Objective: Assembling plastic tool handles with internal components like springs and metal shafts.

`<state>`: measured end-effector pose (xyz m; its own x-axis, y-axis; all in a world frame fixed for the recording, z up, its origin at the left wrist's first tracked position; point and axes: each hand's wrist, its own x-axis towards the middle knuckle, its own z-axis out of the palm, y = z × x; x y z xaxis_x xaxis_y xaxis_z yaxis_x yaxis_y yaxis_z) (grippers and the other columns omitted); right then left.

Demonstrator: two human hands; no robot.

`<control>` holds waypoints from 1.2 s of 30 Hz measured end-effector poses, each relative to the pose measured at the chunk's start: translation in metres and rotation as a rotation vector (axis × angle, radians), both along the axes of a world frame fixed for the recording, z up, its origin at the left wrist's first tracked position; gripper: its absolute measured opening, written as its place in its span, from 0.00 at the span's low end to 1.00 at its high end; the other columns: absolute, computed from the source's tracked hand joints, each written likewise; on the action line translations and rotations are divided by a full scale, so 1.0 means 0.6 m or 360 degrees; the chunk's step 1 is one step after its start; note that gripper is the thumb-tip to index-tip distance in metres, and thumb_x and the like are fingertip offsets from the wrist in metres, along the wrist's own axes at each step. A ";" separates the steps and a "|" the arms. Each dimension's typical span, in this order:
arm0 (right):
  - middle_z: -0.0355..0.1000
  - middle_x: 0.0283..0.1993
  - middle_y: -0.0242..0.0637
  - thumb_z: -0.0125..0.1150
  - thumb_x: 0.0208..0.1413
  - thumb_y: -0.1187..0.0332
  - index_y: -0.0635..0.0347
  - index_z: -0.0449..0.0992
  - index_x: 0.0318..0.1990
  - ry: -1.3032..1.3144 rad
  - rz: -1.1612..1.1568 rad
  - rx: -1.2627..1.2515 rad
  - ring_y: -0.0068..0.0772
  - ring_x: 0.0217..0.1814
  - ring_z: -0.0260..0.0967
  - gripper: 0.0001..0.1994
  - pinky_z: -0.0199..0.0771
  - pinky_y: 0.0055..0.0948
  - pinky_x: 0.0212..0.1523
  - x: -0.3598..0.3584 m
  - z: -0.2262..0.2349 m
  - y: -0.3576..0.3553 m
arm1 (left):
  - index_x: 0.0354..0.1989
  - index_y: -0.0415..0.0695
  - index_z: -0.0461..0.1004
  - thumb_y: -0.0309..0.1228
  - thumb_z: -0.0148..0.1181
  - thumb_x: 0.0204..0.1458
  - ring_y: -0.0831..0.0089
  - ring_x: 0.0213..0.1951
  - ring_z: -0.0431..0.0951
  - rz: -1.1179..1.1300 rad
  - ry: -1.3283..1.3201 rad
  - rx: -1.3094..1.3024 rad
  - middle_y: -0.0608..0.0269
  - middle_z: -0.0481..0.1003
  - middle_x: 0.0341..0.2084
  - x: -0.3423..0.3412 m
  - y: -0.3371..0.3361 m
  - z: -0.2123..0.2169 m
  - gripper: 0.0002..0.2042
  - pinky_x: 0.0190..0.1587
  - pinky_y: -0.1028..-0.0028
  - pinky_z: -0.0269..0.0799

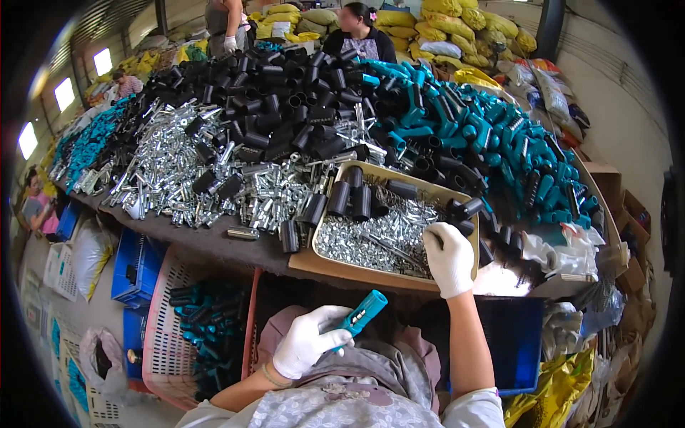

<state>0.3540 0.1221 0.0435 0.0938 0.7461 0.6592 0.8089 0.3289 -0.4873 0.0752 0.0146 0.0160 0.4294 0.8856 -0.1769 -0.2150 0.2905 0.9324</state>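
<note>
My left hand (308,344), in a white glove, is closed around a teal plastic tool handle (368,308) in front of my lap. The handle's open round end tilts up and to the right, and small metal pieces show in a slot on its side. My right hand (451,260), also gloved, is over the right end of a cream tray (315,241). Its fingers are curled together, and whatever they pinch is hidden. Inside the tray lie many small silvery metal parts (349,239), springs (421,207) and several black plastic sleeves (362,202).
Behind the tray, the table bears heaps of metal pins (171,157), black sleeves (285,93) and teal housings (492,135). A pink basket (158,342) holding teal-and-black parts stands below left; a blue bin (510,342) is below right. A person (359,39) sits across the table.
</note>
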 end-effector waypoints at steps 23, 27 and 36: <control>0.75 0.41 0.46 0.58 0.62 0.71 0.74 0.71 0.54 0.2568 0.0831 -0.1345 0.34 0.34 0.73 0.16 0.77 0.29 0.34 -0.099 -0.085 -0.192 | 0.59 0.33 0.67 0.26 0.57 0.59 0.78 0.35 0.76 0.0093 -0.0051 -0.0105 0.60 0.77 0.42 0.041 0.014 0.001 0.20 0.36 0.80 0.73; 0.76 0.39 0.49 0.60 0.60 0.72 0.76 0.72 0.52 0.2595 0.0819 -0.1327 0.38 0.34 0.75 0.16 0.78 0.35 0.38 -0.084 -0.101 -0.189 | 0.61 0.31 0.67 0.27 0.60 0.60 0.73 0.37 0.79 0.0104 -0.0037 -0.0205 0.56 0.77 0.43 0.042 0.024 -0.019 0.22 0.36 0.76 0.77; 0.77 0.33 0.34 0.68 0.50 0.78 0.67 0.78 0.35 0.1570 0.0596 -0.0893 0.21 0.34 0.74 0.06 0.77 0.24 0.38 -0.099 -0.078 -0.180 | 0.61 0.29 0.64 0.23 0.59 0.58 0.74 0.44 0.77 0.0107 0.0046 -0.0063 0.54 0.75 0.47 0.056 0.019 -0.012 0.23 0.45 0.75 0.75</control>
